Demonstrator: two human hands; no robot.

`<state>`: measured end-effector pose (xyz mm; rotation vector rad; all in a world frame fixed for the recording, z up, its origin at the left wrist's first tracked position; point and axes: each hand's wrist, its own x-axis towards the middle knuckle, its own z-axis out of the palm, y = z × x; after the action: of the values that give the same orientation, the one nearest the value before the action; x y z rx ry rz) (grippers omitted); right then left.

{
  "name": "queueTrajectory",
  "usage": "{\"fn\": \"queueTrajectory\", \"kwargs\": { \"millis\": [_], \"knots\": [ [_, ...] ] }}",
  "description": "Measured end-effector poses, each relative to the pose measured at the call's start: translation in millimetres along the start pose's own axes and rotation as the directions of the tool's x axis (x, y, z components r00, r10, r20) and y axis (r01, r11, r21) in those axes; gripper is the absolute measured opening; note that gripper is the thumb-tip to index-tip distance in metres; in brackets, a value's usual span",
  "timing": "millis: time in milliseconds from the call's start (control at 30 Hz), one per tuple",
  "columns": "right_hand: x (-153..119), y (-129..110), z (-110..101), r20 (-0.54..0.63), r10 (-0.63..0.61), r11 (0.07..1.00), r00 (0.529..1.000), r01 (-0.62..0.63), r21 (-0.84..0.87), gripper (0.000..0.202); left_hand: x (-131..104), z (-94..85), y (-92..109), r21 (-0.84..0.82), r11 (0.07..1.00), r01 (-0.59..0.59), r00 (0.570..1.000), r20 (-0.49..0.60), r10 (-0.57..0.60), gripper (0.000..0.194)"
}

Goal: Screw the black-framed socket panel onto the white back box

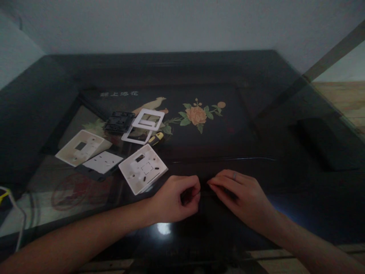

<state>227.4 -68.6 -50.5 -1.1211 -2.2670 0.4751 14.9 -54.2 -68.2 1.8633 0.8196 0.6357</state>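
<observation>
My left hand (179,198) is closed, its fingers curled towards the thumb near the table's front edge. Just right of it, my right hand (239,194) has its fingertips pinched together and a ring on one finger. Anything between either hand's fingertips is too small or hidden to name. Nearest my left hand lies an open white box (154,163). Another white box (76,152) is farther left, beside a white plate (104,162) on a dark piece. Two white frames (137,123) overlap behind them, next to black parts (119,121) and a yellow-and-black tool (156,138).
The glossy dark table (245,148) bears a flower and bird picture under its surface. A black object (327,144) lies at the right. At the left edge is a white cable (21,213). A pale wall (159,26) stands behind the table.
</observation>
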Motion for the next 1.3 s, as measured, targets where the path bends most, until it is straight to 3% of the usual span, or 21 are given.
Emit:
{"fn": "queueTrajectory", "kwargs": {
  "millis": [267, 500, 600, 667, 700, 767, 833, 867, 933, 1000, 1100, 1200, 1300],
  "knots": [
    [-0.5, 8.6, -0.7, 0.040, 0.073, 0.997, 0.997, -0.072, -0.005, 0.014, -1.0, 0.2, 0.5, 0.081, 0.995, -0.055, 0.998, 0.021, 0.053, 0.028],
    [3.2, 23.2, 2.2, 0.071, 0.161, 0.987, 0.984, -0.162, 0.001, 0.015, -2.5, 5.4, -1.6, 0.257, 0.948, -0.190, 0.982, 0.055, 0.182, 0.018],
    [7.4, 27.2, 2.5, 0.062, 0.156, 0.988, 0.986, -0.157, 0.006, 0.015, -6.2, 10.7, 3.7, 0.362, 0.882, -0.303, 0.953, 0.119, 0.279, 0.019],
    [10.1, 27.8, 2.3, 0.069, 0.143, 0.989, 0.987, -0.145, 0.017, 0.015, -9.4, 9.2, 15.8, 0.458, 0.787, -0.413, 0.911, 0.191, 0.366, 0.009],
    [11.3, 27.5, 2.2, 0.073, 0.134, 0.990, 0.988, -0.136, 0.023, 0.015, -11.4, 4.9, 24.5, 0.501, 0.725, -0.472, 0.881, 0.227, 0.416, 0.014],
    [13.7, 25.1, 2.4, 0.084, 0.113, 0.993, 0.990, -0.116, 0.032, 0.015, -16.0, -13.5, 44.1, 0.515, 0.645, -0.565, 0.819, 0.256, 0.513, 0.030],
    [17.2, 20.5, 2.9, 0.095, 0.086, 0.995, 0.992, -0.090, 0.039, 0.016, -21.6, -45.8, 60.0, 0.558, 0.612, -0.561, 0.813, 0.230, 0.536, 0.033],
    [19.8, 17.4, 3.2, 0.109, 0.071, 0.996, 0.992, -0.076, 0.041, 0.017, -24.9, -66.4, 64.0, 0.610, 0.600, -0.517, 0.829, 0.181, 0.530, 0.033],
    [28.0, 9.6, 4.2, 0.142, 0.034, 0.999, 0.989, -0.039, 0.032, 0.021, -31.9, -112.9, 61.1, 0.725, 0.612, -0.317, 0.899, 0.023, 0.438, 0.025],
    [40.6, 0.2, 6.6, 0.163, -0.020, 1.000, 0.986, 0.018, 0.012, 0.025, -39.8, -160.0, 44.0, 0.825, 0.565, 0.009, 0.935, -0.207, 0.287, 0.026],
    [66.2, -14.6, 16.8, 0.158, -0.103, 0.993, 0.982, 0.109, -0.033, 0.029, -53.2, -215.7, 3.7, 0.836, 0.506, 0.213, 0.910, -0.358, 0.208, 0.031],
    [95.4, -27.6, 36.8, 0.140, -0.122, 0.989, 0.983, 0.132, -0.071, 0.033, -66.3, -242.3, -34.8, 0.837, 0.470, 0.279, 0.920, -0.373, 0.118, 0.036],
    [125.1, -37.6, 60.8, 0.139, -0.114, 0.982, 0.984, 0.133, -0.135, 0.038, -73.0, -246.6, -59.9, 0.836, 0.467, 0.287, 0.938, -0.344, 0.039, 0.040]
  ]
}}
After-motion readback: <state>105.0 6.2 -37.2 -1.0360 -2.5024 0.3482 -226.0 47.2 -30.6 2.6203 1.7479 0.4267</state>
